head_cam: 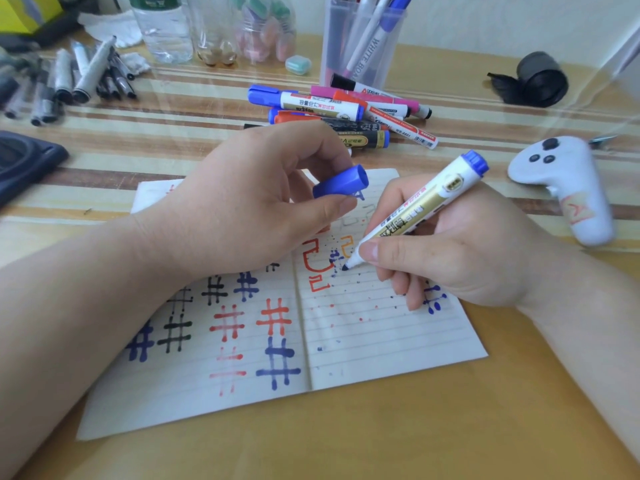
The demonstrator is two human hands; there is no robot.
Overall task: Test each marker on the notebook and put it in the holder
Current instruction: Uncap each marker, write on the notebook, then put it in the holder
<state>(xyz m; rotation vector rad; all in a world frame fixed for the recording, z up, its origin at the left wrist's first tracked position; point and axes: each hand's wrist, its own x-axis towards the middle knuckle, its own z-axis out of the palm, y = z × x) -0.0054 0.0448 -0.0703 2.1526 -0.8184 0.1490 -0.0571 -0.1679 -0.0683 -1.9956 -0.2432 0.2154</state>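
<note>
Striped table (346, 445) fills the view, and the open notebook (349, 341) lies flat in the middle of it, the left page crowded with black, blue and red hash marks, the right page speckled with dots. Left hand (242, 202) hangs over the top of the notebook and hides that corner of the left page, thumb and fingers pinched on a blue cap (341, 181). Right hand (460, 251) grips the blue marker (426, 206) like a pen, tip down on the right page beside fresh blue dots, the fist covering some blue marks underneath. Far side, the clear holder (360, 43) stands upright with several markers in it. Between holder and notebook sits a pile of markers (332, 109), blue, orange, pink and black, right in the lane. White controller (568, 185) lies just right of the notebook, a black roll (540, 79) beyond it, grey pens (69, 81) heaped far left.
</note>
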